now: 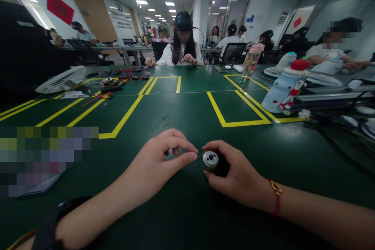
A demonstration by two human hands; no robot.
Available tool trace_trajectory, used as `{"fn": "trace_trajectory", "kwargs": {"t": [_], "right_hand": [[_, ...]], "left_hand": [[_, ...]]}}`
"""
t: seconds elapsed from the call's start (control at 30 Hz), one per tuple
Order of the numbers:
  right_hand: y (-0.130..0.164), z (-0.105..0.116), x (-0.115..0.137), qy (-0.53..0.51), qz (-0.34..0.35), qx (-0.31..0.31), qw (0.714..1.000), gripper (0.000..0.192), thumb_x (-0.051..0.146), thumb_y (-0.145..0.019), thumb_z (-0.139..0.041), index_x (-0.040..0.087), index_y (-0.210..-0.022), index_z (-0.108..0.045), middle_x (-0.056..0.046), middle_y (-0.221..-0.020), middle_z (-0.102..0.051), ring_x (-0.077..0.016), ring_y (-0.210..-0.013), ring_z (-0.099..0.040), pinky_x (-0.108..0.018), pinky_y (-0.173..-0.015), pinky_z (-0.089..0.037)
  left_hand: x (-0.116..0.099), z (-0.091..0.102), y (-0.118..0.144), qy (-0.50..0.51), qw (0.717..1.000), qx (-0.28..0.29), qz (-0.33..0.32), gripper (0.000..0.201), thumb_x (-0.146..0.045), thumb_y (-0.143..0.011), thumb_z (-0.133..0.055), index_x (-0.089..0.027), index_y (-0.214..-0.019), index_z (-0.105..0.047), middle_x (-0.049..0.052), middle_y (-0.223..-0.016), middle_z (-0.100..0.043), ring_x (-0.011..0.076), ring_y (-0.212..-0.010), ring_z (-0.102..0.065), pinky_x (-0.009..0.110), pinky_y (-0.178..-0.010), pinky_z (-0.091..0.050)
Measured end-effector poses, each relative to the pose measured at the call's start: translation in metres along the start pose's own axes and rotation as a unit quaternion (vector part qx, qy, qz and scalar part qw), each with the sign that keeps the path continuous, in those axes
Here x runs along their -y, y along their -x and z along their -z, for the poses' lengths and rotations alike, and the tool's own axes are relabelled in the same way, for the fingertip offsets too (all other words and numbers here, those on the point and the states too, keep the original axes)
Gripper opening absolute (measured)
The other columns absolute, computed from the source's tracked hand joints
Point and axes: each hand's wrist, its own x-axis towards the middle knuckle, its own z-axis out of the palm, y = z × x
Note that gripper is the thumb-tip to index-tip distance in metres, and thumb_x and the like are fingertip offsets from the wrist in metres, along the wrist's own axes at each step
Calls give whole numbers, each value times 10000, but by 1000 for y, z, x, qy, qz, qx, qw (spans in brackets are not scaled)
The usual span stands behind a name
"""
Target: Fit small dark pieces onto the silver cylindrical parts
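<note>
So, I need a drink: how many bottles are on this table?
2: a blue-and-white bottle with a red cap lying tilted at right, and a clear pink-lidded bottle upright further back. Others may be hidden.

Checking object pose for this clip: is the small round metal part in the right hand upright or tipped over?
Upright: the metal part shows its round silver end face with a centre hole facing up, held in the right hand on the green table.
</note>
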Motion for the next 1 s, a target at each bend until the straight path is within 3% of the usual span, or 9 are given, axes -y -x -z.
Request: {"fn": "trace_trajectory", "kwargs": {"t": [0.17,0.27,0.37,0.5,0.63,0.8,0.9,0.97,1.0], "right_hand": [[0,1,-1,2,-19,-48,999,348,242,-729,-666,224,-1061,-565,8,-983,-636,-95,-855,-608,-234,-759,-510],[-1,3,-3,-8,-40,-65,997,355,268,-742,-665,219,-1077,-558,-7,-996,-639,-108,-867,-618,-246,-767,-520],[-4,17,-7,1,-57,-76,995,368,318,-747,-673,206,-1082,-567,-37,-1035,-647,-136,-905,-629,-276,-800,-525],[0,70,-29,82,-135,-143,977,502,489,-728,-678,191,-1120,-577,-78,-1056,-655,-184,-890,-641,-322,-769,-529],[22,143,-75,259,-241,-210,911,559,565,-678,-681,224,-1113,-602,-73,-969,-660,-206,-778,-624,-347,-677,-492],[51,206,-129,382,-302,-244,839,499,628,-736,-565,240,-1048,-586,-76,-841,-636,-232,-703,-607,-369,-607,-459],[53,207,-128,444,-281,-242,816,578,638,-738,-560,199,-1114,-563,-164,-1010,-629,-318,-925,-619,-437,-741,-477],[46,186,-110,498,-200,-262,802,639,624,-744,-578,184,-1204,-532,-216,-1216,-550,-388,-1177,-503,-515,-930,-404],[41,170,-97,507,-144,-259,810,627,609,-751,-586,201,-1223,-528,-203,-1270,-519,-395,-1236,-448,-541,-990,-353]], "left_hand": [[26,-20,3,-56,996,60,-28,72,-278,-825,-704,-296,-858,-766,-7,-922,-630,173,-901,-593,316,-818,-454],[31,-31,1,-106,991,59,-59,78,-306,-829,-706,-325,-873,-768,-9,-924,-643,189,-922,-583,339,-839,-440],[31,-25,4,-77,994,53,-52,169,-307,-834,-701,-345,-993,-744,-12,-947,-640,177,-910,-593,313,-818,-457],[38,4,24,-46,999,23,5,250,-352,-886,-621,-343,-1129,-680,-6,-1001,-637,167,-899,-607,278,-773,-481],[56,32,50,-62,993,-37,98,294,-481,-897,-549,-309,-1097,-681,7,-987,-662,186,-864,-628,268,-707,-497],[67,37,57,-58,983,-82,152,328,-536,-874,-541,-297,-1025,-707,13,-1021,-710,223,-914,-648,284,-741,-511],[66,34,55,-55,982,-91,155,316,-538,-868,-547,-303,-997,-714,7,-1018,-720,226,-920,-653,292,-759,-509],[66,33,54,-52,982,-89,156,316,-542,-868,-544,-304,-986,-714,7,-1025,-721,229,-930,-655,295,-761,-508],[66,33,54,-52,982,-89,156,318,-544,-869,-542,-302,-985,-713,7,-1030,-721,230,-938,-656,297,-766,-507]]}}
